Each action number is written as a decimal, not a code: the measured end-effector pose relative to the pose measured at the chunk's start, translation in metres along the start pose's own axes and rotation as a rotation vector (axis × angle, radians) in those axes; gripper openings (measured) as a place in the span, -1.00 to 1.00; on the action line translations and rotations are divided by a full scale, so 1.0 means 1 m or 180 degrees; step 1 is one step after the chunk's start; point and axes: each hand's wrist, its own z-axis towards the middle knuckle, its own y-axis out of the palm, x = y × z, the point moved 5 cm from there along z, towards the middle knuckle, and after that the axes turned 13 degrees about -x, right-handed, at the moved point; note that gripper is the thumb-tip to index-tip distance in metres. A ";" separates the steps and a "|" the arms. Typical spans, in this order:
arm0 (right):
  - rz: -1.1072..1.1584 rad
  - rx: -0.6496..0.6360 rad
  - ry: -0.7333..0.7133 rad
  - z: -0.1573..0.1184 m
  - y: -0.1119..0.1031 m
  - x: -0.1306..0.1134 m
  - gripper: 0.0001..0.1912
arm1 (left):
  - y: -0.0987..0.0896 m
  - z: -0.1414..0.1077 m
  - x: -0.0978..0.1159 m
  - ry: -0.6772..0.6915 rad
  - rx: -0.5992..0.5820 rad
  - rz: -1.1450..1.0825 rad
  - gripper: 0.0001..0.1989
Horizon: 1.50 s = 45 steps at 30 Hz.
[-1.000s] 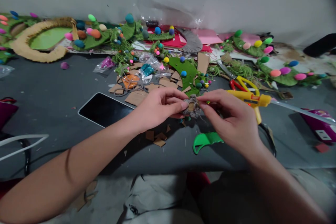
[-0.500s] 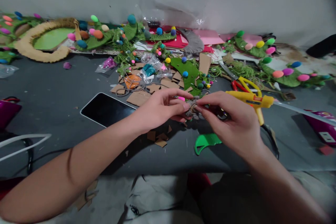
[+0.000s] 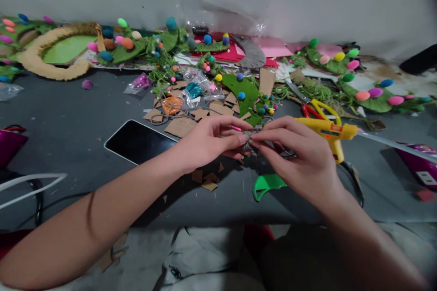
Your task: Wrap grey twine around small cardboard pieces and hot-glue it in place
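Note:
A small bundle of grey cord [image 3: 251, 143] is held between my two hands above the dark table. My left hand [image 3: 213, 142] grips its left side between thumb and fingers. From the right, my right hand [image 3: 295, 150] pinches the bundle with thumb and forefinger. Its other fingers are curled and partly hidden. Just right of that hand lies a yellow glue gun [image 3: 331, 132] with a clear glue stick in its back. A green plastic piece [image 3: 268, 185] rests below the right hand.
A phone [image 3: 138, 140] lies left of my hands, with cardboard scraps [image 3: 180, 126] beyond it. Scissors [image 3: 321, 108] lie behind the glue gun. Green felt leaves with coloured balls [image 3: 244, 92], moss and a tan ring [image 3: 37, 63] line the back.
My right hand's thumb and forefinger have shifted slightly left over the grey bundle and cover more of it. My left hand stays nearly where it was.

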 end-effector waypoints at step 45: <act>-0.0370 -0.0298 -0.0116 -0.015 0.004 -0.006 -0.62 | -0.002 0.000 0.002 -0.0046 0.0214 -0.0201 -0.77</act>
